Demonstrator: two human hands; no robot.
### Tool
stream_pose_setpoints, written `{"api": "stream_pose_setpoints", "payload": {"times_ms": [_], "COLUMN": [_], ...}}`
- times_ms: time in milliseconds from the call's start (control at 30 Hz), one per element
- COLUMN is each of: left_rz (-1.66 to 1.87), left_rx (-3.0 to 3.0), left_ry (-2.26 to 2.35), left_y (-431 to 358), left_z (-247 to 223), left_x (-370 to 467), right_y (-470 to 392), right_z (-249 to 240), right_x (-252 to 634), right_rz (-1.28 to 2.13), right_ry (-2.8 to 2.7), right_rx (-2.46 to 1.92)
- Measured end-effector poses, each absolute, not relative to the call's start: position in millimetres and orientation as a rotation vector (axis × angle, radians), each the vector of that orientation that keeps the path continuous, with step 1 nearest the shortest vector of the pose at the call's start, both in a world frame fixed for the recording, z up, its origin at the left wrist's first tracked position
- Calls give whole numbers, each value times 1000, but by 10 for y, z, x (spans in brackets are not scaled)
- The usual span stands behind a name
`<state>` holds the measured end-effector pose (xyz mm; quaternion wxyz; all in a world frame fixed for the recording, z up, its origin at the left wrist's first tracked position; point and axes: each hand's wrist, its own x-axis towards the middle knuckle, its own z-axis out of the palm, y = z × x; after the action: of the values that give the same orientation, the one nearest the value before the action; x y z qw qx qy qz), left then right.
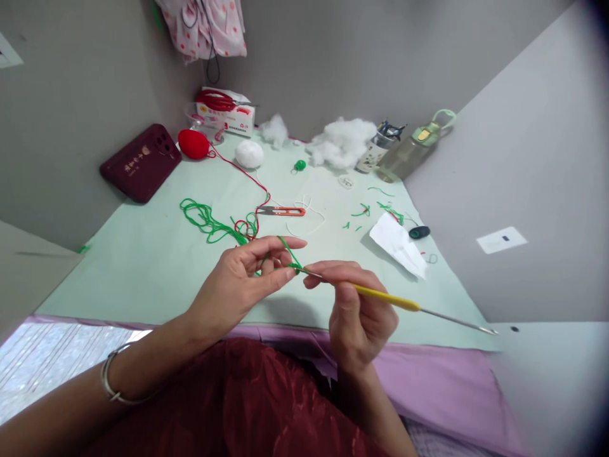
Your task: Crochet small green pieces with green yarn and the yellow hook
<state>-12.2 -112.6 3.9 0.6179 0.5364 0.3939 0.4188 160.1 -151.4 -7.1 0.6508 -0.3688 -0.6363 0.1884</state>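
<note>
My left hand (242,279) pinches a small piece of green crochet work (295,268) between thumb and fingers. A strand of green yarn (288,249) runs over its raised index finger. In my right hand (359,311) is a crochet hook with a yellow handle (390,299), held like a pen, its metal tip at the green piece. A loose tangle of green yarn (204,221) lies on the table beyond my left hand. Orange-handled thread snips (281,211) rest past my fingertips, beside red yarn (242,171).
At the back stand a red yarn ball (193,145), a white ball (249,154), stuffing (342,143), a pen cup (373,152) and a bottle (410,152). A maroon phone (141,162) leans left. White paper (397,244) and yarn scraps lie right.
</note>
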Motion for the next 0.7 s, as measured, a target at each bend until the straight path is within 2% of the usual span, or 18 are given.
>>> {"api": "stream_pose_setpoints", "payload": {"times_ms": [433,700], "left_rz": [1113,1299], "left_rx": [1334,1507], "left_ry": [987,992], "left_y": [-1144,-1158], "left_z": [66,4], "left_x": [-72,-34], "right_y": [-1536,-1527], "right_z": [-104,-99], "right_x": [1636,1641], "right_rz": [230,237], "right_ry": [-1622,-1653], "right_rx": [-882,-893]}}
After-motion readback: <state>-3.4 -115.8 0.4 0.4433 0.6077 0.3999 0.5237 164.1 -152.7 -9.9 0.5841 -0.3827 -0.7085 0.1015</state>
